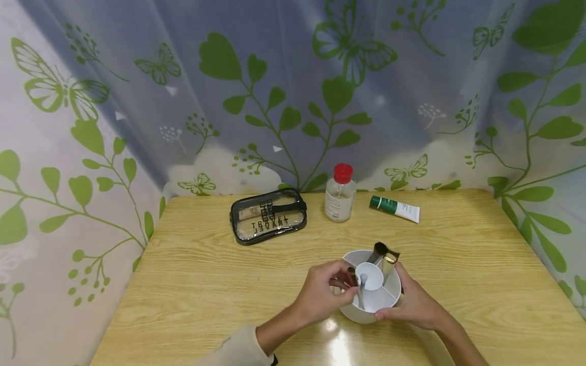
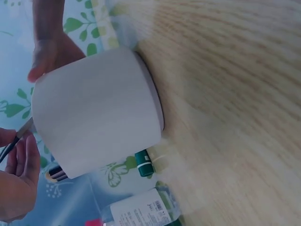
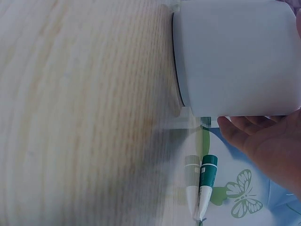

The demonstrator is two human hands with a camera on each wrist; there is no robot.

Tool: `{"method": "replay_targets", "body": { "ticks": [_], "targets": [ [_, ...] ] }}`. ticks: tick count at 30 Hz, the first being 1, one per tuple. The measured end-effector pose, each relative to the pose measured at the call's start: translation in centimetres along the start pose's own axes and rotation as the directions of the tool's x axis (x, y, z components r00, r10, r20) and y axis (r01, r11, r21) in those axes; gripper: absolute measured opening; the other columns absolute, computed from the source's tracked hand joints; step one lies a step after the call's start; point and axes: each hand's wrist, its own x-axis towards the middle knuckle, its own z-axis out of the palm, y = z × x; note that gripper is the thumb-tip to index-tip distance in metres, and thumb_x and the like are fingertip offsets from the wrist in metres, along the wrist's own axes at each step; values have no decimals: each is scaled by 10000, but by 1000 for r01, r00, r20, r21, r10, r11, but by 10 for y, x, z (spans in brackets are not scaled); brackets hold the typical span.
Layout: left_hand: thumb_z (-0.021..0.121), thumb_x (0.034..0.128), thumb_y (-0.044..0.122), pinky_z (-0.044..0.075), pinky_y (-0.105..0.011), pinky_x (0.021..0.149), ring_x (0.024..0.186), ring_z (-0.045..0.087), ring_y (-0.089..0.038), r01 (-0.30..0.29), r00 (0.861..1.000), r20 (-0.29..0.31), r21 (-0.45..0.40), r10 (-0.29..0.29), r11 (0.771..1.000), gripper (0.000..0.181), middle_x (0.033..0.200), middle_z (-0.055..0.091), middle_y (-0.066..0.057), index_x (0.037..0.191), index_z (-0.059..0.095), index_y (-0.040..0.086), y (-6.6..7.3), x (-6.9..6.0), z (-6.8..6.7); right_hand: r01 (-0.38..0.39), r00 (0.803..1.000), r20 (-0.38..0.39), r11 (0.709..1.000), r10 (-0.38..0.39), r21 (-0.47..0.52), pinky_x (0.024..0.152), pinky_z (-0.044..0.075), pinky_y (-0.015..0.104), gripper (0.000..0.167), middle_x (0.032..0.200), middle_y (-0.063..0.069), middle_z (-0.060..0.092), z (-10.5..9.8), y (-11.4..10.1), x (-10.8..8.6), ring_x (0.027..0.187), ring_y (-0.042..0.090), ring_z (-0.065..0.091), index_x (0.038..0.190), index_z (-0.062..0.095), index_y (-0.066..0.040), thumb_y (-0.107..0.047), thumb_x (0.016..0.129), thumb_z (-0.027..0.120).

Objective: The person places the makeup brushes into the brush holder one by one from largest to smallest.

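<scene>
A round white divided organizer [image 1: 361,317] stands on the table, with a smaller round cup [image 1: 374,269] at its centre. My right hand [image 1: 418,304] holds its right side, thumb near the front rim and fingers around the far side. At the left rim, my left hand [image 1: 320,291] pinches a slender makeup brush [image 2: 24,128] between thumb and fingers; its far end is partly hidden. A dark-bristled makeup brush [image 1: 379,250] and another brush [image 1: 392,256] lean in the rear compartments. A thin grey-tipped stick [image 1: 363,282] shows near the left fingertips.
Behind the organizer stands a clear bottle [image 1: 339,203] with a red cap. A green and white tube [image 1: 396,209] lies to its right. On the left is a clear, black-edged travel pouch [image 1: 270,216] with something beige inside. A patterned curtain [image 1: 284,91] hangs along the table's back edge.
</scene>
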Motion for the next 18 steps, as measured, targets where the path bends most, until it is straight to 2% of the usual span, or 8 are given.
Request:
{"method": "replay_targets", "body": {
  "ticks": [4,10,15,18],
  "targets": [
    [666,775,-64,553,-166,727,788,683,-186,-4,1000,17,31,3,1000,167,907,677,-189,935,618,-50,-1,-2,3,16,1000,1,1000,-16,8,806,485,236,1048,1225,140,540,0,0,0,987,61,572,1463,207,-152,-115,636,850],
    [673,771,-17,535,-127,694,740,658,-104,-94,996,15,153,93,984,121,855,691,-132,889,646,-13,-4,-3,5,24,1000,3,1000,-24,10,807,490,243,1040,1198,133,556,1,0,0,977,69,581,1460,212,-164,-112,637,846],
    [709,750,39,506,-101,689,727,616,-94,-180,982,10,315,187,932,118,853,687,-75,861,671,27,-8,-6,4,16,1000,5,1000,-16,0,794,492,243,1015,1194,125,557,1,0,0,969,65,581,1447,224,-159,-119,643,842],
    [732,738,58,503,-109,713,758,611,-114,-198,978,19,380,206,904,154,894,685,-67,884,686,37,-9,-7,3,17,1000,2,1000,-17,-5,796,489,243,1017,1202,124,551,1,0,0,973,64,577,1450,222,-158,-123,644,842]
  ]
}}
